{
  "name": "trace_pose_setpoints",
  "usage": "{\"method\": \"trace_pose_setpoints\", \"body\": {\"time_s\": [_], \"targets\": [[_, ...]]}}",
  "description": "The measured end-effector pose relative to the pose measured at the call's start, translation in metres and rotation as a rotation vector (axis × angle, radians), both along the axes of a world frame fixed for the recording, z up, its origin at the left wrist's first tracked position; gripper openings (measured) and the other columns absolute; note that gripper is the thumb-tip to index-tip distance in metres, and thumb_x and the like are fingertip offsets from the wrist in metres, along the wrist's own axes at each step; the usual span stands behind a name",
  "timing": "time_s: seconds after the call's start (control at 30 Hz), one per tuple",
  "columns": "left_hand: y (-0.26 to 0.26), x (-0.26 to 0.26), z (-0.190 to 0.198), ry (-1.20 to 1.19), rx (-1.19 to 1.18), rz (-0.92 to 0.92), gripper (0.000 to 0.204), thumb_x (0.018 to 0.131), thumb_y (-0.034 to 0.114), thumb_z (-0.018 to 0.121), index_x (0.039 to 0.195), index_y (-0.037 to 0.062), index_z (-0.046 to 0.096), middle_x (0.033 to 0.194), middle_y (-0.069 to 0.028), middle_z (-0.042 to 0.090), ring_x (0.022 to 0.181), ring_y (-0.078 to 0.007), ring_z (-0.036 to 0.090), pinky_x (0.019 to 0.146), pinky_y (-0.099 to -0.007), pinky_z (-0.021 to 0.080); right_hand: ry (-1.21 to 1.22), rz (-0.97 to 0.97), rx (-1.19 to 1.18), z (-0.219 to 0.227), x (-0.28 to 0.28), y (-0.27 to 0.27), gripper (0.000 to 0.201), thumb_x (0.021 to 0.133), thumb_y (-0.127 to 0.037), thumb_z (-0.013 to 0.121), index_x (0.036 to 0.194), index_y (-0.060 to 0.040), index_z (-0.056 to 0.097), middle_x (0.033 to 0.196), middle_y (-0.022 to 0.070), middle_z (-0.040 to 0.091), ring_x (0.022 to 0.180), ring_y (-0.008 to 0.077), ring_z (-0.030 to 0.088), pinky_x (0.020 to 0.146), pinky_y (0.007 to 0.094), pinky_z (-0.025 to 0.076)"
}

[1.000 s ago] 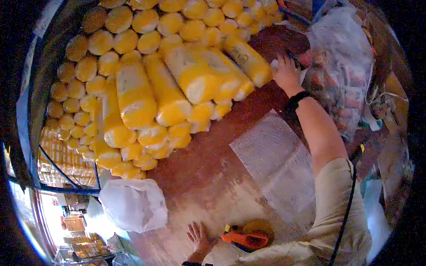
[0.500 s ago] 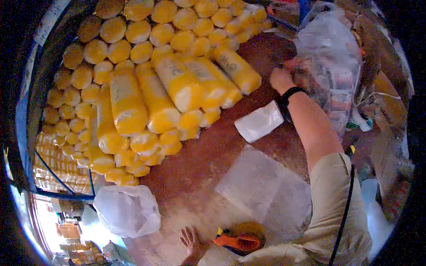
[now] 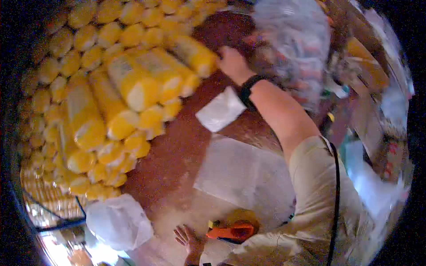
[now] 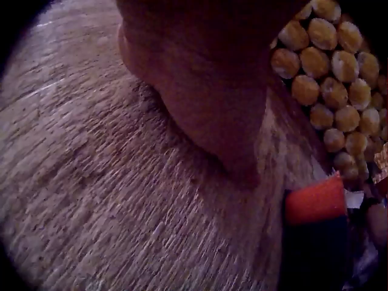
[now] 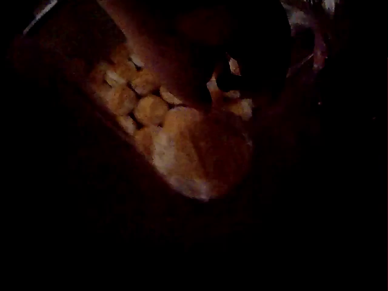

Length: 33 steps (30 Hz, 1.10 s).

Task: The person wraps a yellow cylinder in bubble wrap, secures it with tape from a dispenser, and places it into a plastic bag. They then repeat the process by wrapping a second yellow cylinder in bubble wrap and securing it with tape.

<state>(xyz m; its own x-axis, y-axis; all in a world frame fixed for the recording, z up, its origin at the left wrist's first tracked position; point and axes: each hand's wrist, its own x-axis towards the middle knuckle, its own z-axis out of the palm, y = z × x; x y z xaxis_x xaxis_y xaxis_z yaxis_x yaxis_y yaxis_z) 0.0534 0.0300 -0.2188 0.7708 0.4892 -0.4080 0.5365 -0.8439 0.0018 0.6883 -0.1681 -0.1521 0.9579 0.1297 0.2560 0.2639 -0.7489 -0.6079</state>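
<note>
Yellow-and-white wrapped rolls [image 3: 128, 80] lie piled at the upper left in the head view. My right hand [image 3: 233, 64] is beside the end of the rightmost top roll [image 3: 193, 55]; its fingertips are hidden. The right wrist view is dark, with that hand [image 5: 182, 54] above a rounded roll end [image 5: 203, 151]. Near the front edge my left hand [image 3: 186, 239] rests on the table, fingers spread, holding nothing. Just right of it lies an orange-and-black tool [image 3: 230, 231]. A folded white plastic piece [image 3: 220, 109] lies below my right wrist.
A flat translucent sheet [image 3: 239, 170] covers part of the brown table [image 3: 162, 177]. Beyond my right forearm stands a clear bag [image 3: 293, 40] with reddish contents. A white plastic bag [image 3: 119, 221] is at the lower left, and cardboard [image 3: 366, 60] at the far right.
The white plastic piece, at my right hand one second ago, now lies apart on the table. My right hand has moved off it beside the rolls. The head view has shifted.
</note>
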Motion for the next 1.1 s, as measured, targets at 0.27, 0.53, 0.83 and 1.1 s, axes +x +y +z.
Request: {"method": "trace_pose_setpoints", "body": {"time_s": [0.27,0.53,0.83,1.1], "targets": [[0.0,0.009,0.01,0.064,-0.01,0.043,0.112,0.061,0.064,0.063,0.141,0.0103,0.005,0.145,-0.0211,0.0,0.134,-0.0387,-0.005,0.101,-0.0605,0.002,-0.081,0.019,0.84,0.088,-0.153,-0.104,0.014,0.087,-0.007,0.051,0.1,-0.004,0.055,0.076,0.0022,0.055,0.065,0.01,0.053,0.059,0.0225,0.044],[-0.006,0.019,0.021,0.066,-0.005,0.037,0.111,0.062,0.057,0.067,0.141,0.0126,0.003,0.146,-0.0184,-0.002,0.134,-0.038,-0.006,0.101,-0.0613,0.005,-0.092,-0.56,1.003,0.069,-0.256,-0.278,0.012,0.088,-0.014,0.053,0.094,-0.0036,0.053,0.067,-0.0012,0.047,0.056,0.0057,0.044,0.048,0.0208,0.036],[0.002,0.016,0.012,0.065,-0.07,0.099,0.108,0.065,0.052,0.066,0.141,0.0146,0.0,0.146,-0.0158,-0.006,0.134,-0.0354,-0.008,0.102,-0.0589,0.002,-0.61,-0.52,0.132,0.109,-0.235,-0.327,0.016,0.086,-0.014,0.055,0.099,-0.0052,0.056,0.073,0.0061,0.057,0.063,0.0166,0.054,0.057,0.0274,0.041],[-0.002,0.019,0.021,0.011,-0.094,0.071,0.109,0.064,0.058,0.065,0.142,0.0152,0.001,0.147,-0.0159,-0.004,0.134,-0.0351,-0.007,0.102,-0.0585,0.002,-0.295,-0.438,-0.284,0.121,-0.171,-0.31,0.016,0.082,-0.02,0.054,0.09,-0.0057,0.055,0.081,0.0169,0.06,0.077,0.0351,0.058,0.065,0.0434,0.046]]}}
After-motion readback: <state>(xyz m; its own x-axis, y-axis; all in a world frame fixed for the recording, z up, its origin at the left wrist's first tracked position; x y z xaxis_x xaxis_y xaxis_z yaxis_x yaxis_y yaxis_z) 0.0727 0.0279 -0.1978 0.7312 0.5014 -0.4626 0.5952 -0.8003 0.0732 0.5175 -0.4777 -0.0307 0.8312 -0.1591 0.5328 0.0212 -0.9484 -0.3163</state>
